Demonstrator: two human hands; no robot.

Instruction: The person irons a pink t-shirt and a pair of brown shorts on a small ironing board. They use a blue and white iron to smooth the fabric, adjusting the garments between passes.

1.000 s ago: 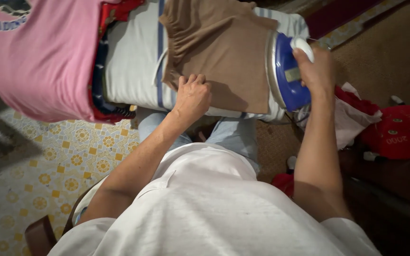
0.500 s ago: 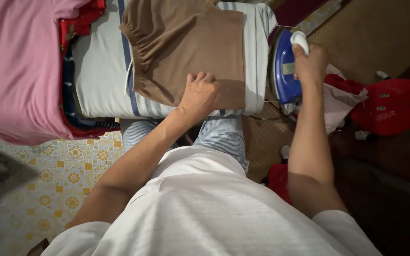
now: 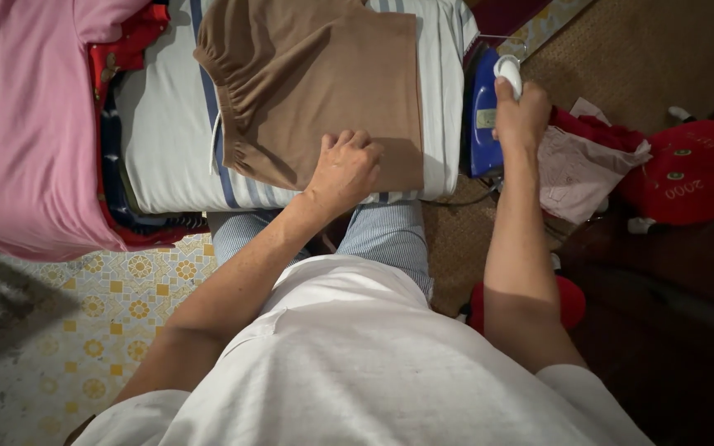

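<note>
Two bare hands are at work over a padded white ironing surface with blue stripes. The left hand lies knuckles up, fingers curled, pressing on the near edge of a brown cotton pair of shorts with a gathered elastic waist, which is spread flat across the padding; it seems to pinch the hem, though the fingertips are hidden beneath the hand. The right hand is closed around the white handle of a blue electric iron, which stands just off the right end of the padding, apart from the shorts and tipped on its side or heel. Left of the shorts a pink printed shirt hangs over the padding's far end, with red and dark cloth under it. Beside the iron lies a crumpled pale cloth, and further right a red heart-shaped cushion rests on the brown woven mat.
</note>
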